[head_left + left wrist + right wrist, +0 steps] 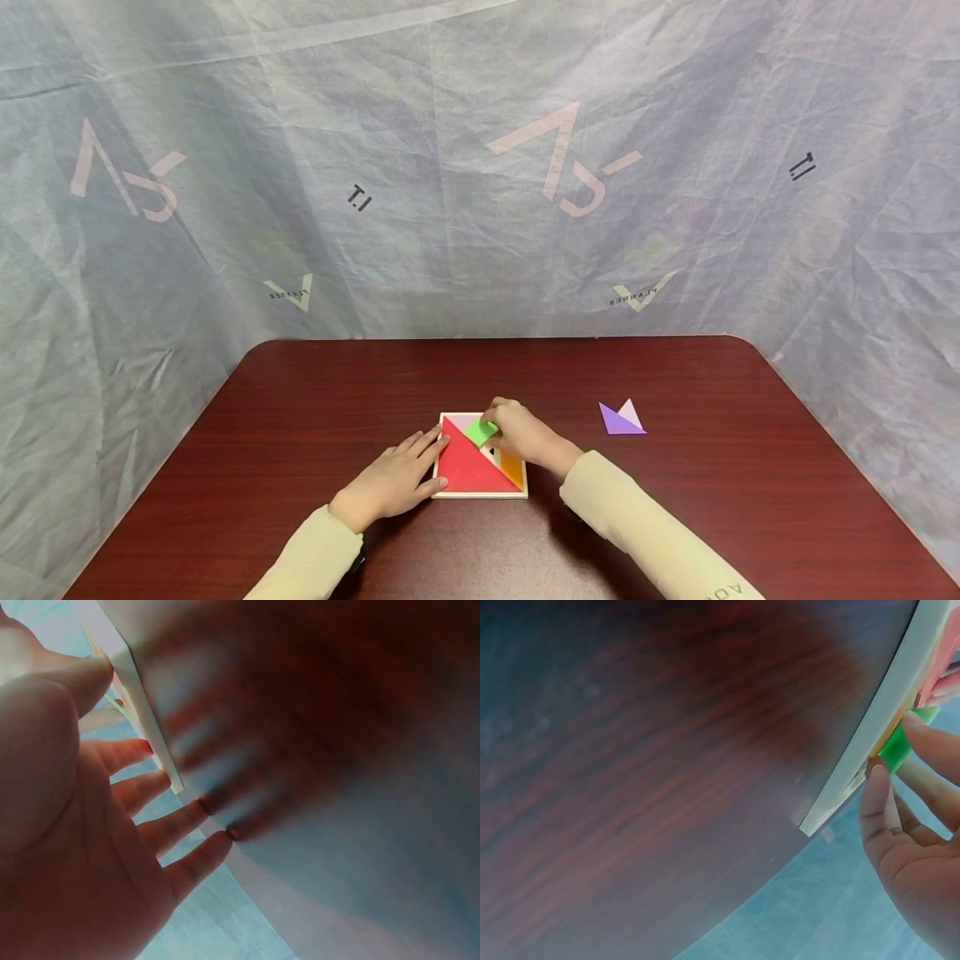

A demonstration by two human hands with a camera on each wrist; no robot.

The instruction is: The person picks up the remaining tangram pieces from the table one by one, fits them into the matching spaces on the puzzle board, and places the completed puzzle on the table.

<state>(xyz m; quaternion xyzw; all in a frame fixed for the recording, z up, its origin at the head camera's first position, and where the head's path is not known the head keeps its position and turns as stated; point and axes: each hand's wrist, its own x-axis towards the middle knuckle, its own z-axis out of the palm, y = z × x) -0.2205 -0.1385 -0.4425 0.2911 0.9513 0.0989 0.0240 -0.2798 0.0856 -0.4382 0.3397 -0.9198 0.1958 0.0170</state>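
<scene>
A square tangram board (480, 496) with a pale rim lies on the table. A large red triangle (474, 471) fills its lower left half, with a lilac piece (457, 421) at the upper left and an orange piece (513, 472) along the right. My right hand (528, 435) pinches a green tangram piece (480, 432) over the upper part of the board; the right wrist view shows the green piece (897, 750) between thumb and fingers. My left hand (392, 478) rests with fingers extended at the board's left edge, its fingertips touching rim and red triangle.
To the right of the board, a purple triangle (618, 422) and a pale pink triangle (630, 412) lie together on the dark red-brown table (337, 383). A grey printed cloth (450, 250) hangs behind the table and along its sides.
</scene>
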